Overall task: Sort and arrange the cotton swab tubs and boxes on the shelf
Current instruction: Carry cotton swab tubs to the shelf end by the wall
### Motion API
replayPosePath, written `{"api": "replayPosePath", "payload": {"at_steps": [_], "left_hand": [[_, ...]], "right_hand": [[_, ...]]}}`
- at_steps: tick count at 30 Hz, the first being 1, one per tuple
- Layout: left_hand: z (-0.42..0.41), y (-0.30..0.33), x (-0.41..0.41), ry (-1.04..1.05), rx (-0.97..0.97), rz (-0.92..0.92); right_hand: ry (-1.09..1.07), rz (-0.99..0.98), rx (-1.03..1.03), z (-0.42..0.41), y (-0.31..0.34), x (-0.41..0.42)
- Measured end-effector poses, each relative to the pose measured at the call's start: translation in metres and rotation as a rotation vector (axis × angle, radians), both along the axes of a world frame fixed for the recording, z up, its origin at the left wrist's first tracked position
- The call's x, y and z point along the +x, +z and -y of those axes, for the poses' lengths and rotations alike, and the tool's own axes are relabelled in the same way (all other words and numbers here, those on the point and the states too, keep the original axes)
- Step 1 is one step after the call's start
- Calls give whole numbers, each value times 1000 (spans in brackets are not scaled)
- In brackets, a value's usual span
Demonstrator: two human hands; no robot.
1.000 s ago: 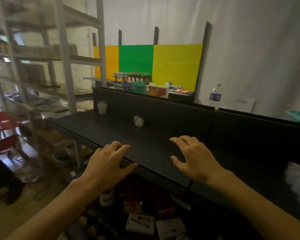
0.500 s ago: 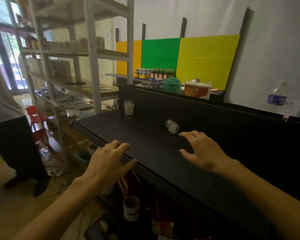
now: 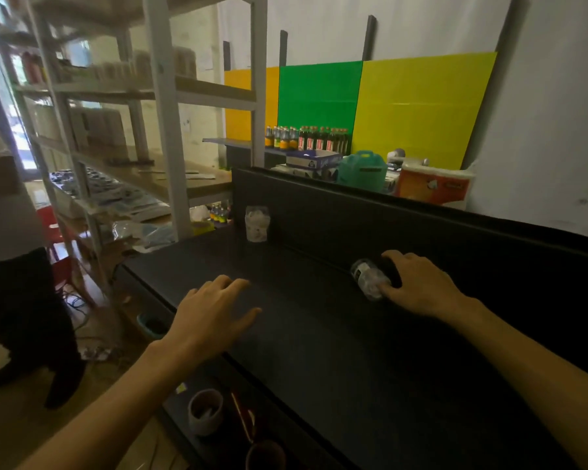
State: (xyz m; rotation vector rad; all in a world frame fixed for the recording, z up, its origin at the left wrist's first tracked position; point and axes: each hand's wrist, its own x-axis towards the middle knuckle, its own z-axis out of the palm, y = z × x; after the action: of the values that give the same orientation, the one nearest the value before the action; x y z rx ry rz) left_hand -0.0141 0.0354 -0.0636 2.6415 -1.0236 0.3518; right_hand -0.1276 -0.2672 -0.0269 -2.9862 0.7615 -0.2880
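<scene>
A clear round tub of cotton swabs point(image 3: 367, 278) lies on its side on the black shelf point(image 3: 319, 334), close to the back panel. My right hand point(image 3: 418, 284) grips it, thumb in front and fingers curled over the far side. A second clear tub point(image 3: 257, 223) stands upright farther left against the back panel. My left hand point(image 3: 214, 310) hovers flat over the shelf near its front edge, fingers spread and holding nothing.
A person in dark trousers point(image 3: 21, 300) stands on the floor at the left. White metal racks point(image 3: 163, 113) with boxes rise behind. Bottles point(image 3: 306, 139), a green container point(image 3: 362, 171) and an orange pack point(image 3: 431, 188) sit beyond the back panel. Tubs point(image 3: 206, 410) sit on the lower shelf.
My right hand reached forward and closed round the lying tub. The view swung left and nearer to the shelf; my left hand moved a little forward.
</scene>
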Motion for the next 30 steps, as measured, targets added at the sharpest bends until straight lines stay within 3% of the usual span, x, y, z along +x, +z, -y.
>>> {"api": "replayPosePath", "payload": {"at_steps": [7, 18, 30], "left_hand": [[12, -11, 76, -17, -28, -43], [47, -23, 227, -180, -37, -117], [72, -22, 346, -364, -247, -163]], "right_hand": [[-118, -155, -10, 14, -26, 45], [-204, 63, 68, -9, -39, 113], [-326, 322, 197, -78, -50, 190]]}}
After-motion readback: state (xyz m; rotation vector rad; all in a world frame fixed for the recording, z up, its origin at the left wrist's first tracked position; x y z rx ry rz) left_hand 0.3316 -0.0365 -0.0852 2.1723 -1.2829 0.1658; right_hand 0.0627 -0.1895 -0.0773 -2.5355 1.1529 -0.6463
